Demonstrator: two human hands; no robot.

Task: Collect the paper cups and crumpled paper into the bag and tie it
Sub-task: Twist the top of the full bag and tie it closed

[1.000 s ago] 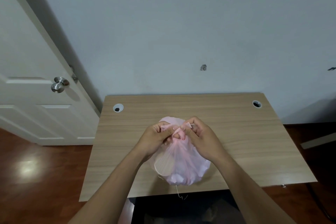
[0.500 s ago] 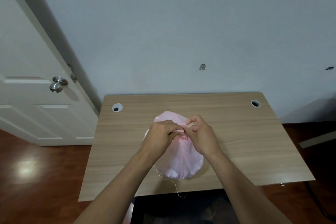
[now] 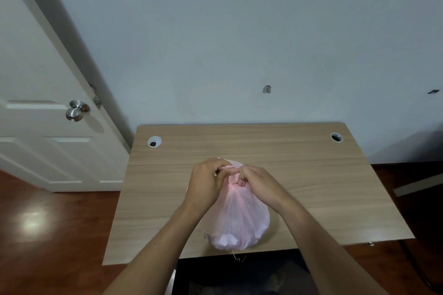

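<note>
Resting on the wooden table [image 3: 311, 175] near its front edge, the pink bag [image 3: 239, 220] stands full and gathered at the top. The left hand [image 3: 207, 183] and the right hand [image 3: 260, 183] both pinch the twisted neck of the bag, fingers curled around the plastic, knuckles nearly touching.

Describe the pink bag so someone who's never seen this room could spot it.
Look at the wooden desk against the pale wall, beside the white door. Toward its near edge stands a bulging, translucent pink bag, its gathered neck gripped by the left hand and right hand. Nothing else on the desk is soft or pink, only two cable holes.
</note>
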